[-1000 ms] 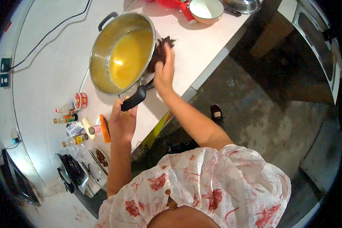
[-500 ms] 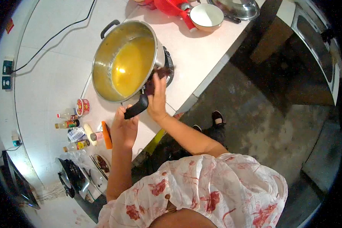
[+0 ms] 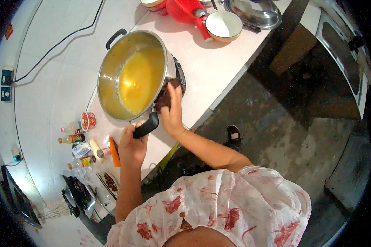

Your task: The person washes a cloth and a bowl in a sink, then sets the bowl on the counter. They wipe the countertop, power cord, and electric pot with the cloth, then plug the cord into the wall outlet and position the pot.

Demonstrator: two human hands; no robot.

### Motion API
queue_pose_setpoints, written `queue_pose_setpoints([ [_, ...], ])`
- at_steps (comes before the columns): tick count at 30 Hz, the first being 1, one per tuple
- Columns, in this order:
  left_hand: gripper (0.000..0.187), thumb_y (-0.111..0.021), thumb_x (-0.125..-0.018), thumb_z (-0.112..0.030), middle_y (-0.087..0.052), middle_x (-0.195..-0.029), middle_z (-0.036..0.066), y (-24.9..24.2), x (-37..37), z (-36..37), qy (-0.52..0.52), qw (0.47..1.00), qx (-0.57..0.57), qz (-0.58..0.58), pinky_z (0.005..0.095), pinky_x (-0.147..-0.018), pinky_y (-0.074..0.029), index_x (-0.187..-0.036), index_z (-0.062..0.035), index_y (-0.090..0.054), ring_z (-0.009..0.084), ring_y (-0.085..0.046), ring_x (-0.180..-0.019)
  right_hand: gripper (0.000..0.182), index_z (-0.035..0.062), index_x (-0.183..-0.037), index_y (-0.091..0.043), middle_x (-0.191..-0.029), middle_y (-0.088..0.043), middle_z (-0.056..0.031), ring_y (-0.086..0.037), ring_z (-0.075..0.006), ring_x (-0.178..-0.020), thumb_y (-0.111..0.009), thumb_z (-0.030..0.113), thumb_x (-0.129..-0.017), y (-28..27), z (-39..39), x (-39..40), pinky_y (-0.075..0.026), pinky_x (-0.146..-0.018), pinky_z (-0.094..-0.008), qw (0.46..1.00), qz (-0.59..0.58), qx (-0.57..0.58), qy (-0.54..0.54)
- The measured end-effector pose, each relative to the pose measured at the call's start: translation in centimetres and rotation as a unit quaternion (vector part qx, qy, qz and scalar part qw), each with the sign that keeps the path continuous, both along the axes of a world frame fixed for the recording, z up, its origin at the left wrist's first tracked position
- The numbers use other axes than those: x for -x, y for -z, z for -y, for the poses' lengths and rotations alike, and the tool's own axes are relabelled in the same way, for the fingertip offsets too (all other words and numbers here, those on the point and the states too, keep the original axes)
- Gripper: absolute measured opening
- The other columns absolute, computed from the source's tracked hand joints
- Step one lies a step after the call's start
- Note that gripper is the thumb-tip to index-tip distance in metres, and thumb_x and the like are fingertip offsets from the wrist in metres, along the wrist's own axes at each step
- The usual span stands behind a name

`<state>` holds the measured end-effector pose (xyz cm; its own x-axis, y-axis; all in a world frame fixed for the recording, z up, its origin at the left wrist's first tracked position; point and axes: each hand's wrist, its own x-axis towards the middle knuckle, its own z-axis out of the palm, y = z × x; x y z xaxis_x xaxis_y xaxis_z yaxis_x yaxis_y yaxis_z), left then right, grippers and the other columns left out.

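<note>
A large steel pot (image 3: 105, 92) with yellowish liquid (image 3: 142, 78) inside stands on a black cooker base (image 3: 180, 76). My left hand (image 3: 132, 148) is closed around the near black handle (image 3: 147, 126), thumb and fingertips at its end. Beside that handle, my right hand (image 3: 174, 117) presses a dark brown bunched cloth (image 3: 164, 101) against the pot's outer right side. Its fingers reach up along the cloth and partly cover it. The far black handle (image 3: 114, 38) is untouched.
Several bottles (image 3: 72, 139), a red-patterned tub (image 3: 88, 121) and an orange-handled item (image 3: 113, 152) lie left of my left arm. Farther back are a cream bowl (image 3: 224, 25), a red basket (image 3: 180, 10) and a steel lid (image 3: 261, 16). The counter edge (image 3: 235, 78) runs along the right.
The view has shifted slightly, so the pot sits lower in it. My right hand and the cloth have slid a little along the pot's side; the left hand keeps the handle.
</note>
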<state>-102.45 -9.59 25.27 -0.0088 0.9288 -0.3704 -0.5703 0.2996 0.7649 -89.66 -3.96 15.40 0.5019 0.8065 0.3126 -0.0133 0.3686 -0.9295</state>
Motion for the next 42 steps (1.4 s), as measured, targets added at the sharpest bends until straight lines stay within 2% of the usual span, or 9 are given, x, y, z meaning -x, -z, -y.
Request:
queue_pose_setpoints([
  [7, 0.008, -0.056, -0.084, -0.012, -0.054, -0.089, 0.008, -0.2, -0.8, 0.0, -0.006, 0.999, -0.041, -0.002, 0.0367, -0.095, -0.037, -0.083, -0.0039, -0.053, 0.0182, -0.049, -0.093, 0.038, -0.0004, -0.111, -0.053, -0.106, -0.057, -0.0163, -0.054, -0.0292, -0.099, -0.043, 0.013, -0.077, -0.8, -15.4, -8.9, -0.039, -0.091, -0.0324, 0.99, -0.032, -0.002, -0.139],
  [10, 0.009, -0.055, -0.084, -0.011, -0.054, -0.089, 0.008, -0.4, -0.7, -0.2, 0.044, 0.958, -0.043, -0.281, 0.0387, -0.095, -0.036, -0.082, -0.0033, -0.052, 0.0197, -0.049, -0.092, 0.033, -0.0007, -0.108, -0.056, -0.105, -0.058, -0.0109, -0.054, -0.0173, -0.095, -0.043, 0.012, -0.081, -2.0, -21.3, -9.5, -0.041, -0.085, -0.0267, 0.95, -0.105, 0.06, -0.289],
  [12, 0.009, -0.054, -0.084, -0.011, -0.055, -0.09, 0.01, -1.0, -1.4, -0.2, 0.014, 0.998, -0.047, 0.041, 0.0399, -0.095, -0.036, -0.082, -0.0033, -0.052, 0.0223, -0.05, -0.094, 0.031, -0.0006, -0.108, -0.057, -0.103, -0.058, -0.01, -0.055, -0.0149, -0.09, -0.046, 0.013, -0.082, -1.6, -25.4, -8.5, -0.044, -0.078, -0.026, 0.881, -0.145, 0.092, -0.441],
  [16, 0.009, -0.052, -0.085, -0.014, -0.058, -0.093, 0.011, 0.4, -0.5, 0.1, 0.001, 0.999, -0.039, 0.026, 0.0364, -0.092, -0.036, -0.082, -0.0058, -0.053, 0.027, -0.051, -0.1, 0.031, 0.0014, -0.103, -0.06, -0.1, -0.06, -0.0094, -0.057, -0.0206, -0.088, -0.051, 0.02, -0.081, -1.0, -29.5, -6.1, -0.046, -0.076, -0.0322, 0.836, -0.083, 0.153, -0.521],
  [17, 0.01, -0.054, -0.085, -0.016, -0.058, -0.093, 0.01, 0.0, -1.1, 0.1, -0.008, 0.999, -0.036, 0.008, 0.0339, -0.087, -0.038, -0.082, -0.0067, -0.053, 0.0272, -0.051, -0.1, 0.031, 0.0001, -0.105, -0.058, -0.105, -0.059, -0.0111, -0.056, -0.0205, -0.093, -0.049, 0.019, -0.083, 0.5, -29.4, -6.6, -0.044, -0.081, -0.0305, 0.876, 0.024, -0.04, -0.48],
  [19, 0.01, -0.054, -0.085, -0.016, -0.057, -0.094, 0.01, 0.0, -1.0, 0.2, -0.022, 0.999, -0.038, 0.005, 0.0344, -0.086, -0.038, -0.083, -0.0067, -0.053, 0.0276, -0.051, -0.1, 0.031, -0.0005, -0.109, -0.056, -0.108, -0.058, -0.0125, -0.054, -0.0197, -0.099, -0.047, 0.017, -0.084, 0.5, -27.2, -6.9, -0.041, -0.086, -0.0284, 0.903, -0.122, 0.088, -0.402],
  [27, 0.022, -0.048, -0.088, -0.027, -0.045, -0.125, 0.015, 1.9, -0.2, 3.2, 0.066, 0.99, -0.08, 0.096, 0.0432, -0.093, -0.037, -0.096, -0.0086, -0.057, 0.0323, -0.043, -0.114, 0.039, 0.0008, -0.124, -0.041, -0.109, -0.054, -0.0104, -0.054, -0.0171, -0.093, -0.042, 0.007, -0.085, -1.3, -5.4, -12.8, -0.046, -0.077, -0.0283, 0.974, -0.064, 0.096, -0.196],
  [34, 0.067, -0.051, -0.087, -0.034, -0.019, -0.139, 0.008, 7.2, -2.4, 5.5, 0.156, 0.985, 0.038, 0.065, 0.051, -0.087, -0.04, -0.138, -0.0194, -0.009, 0.0294, -0.034, -0.121, 0.047, 0.0003, -0.12, -0.038, -0.112, -0.049, -0.0129, -0.047, -0.0215, -0.106, -0.048, -0.001, -0.073, 0.9, 5.5, -8.6, -0.035, -0.094, -0.0322, 0.853, 0.011, 0.264, -0.45],
  [42, 0.06, -0.071, -0.068, -0.008, -0.044, -0.123, 0.013, 12.5, 1.5, 8.1, 0.017, 0.987, -0.159, -0.025, 0.0367, -0.092, -0.038, -0.12, -0.0048, -0.043, 0.0252, -0.044, -0.113, 0.067, 0.0011, -0.133, -0.022, -0.13, -0.035, -0.0151, -0.033, -0.0247, -0.122, -0.056, 0.003, -0.075, -3.3, 7.0, -0.3, -0.025, -0.101, -0.0339, 0.691, 0.113, 0.228, -0.676],
])
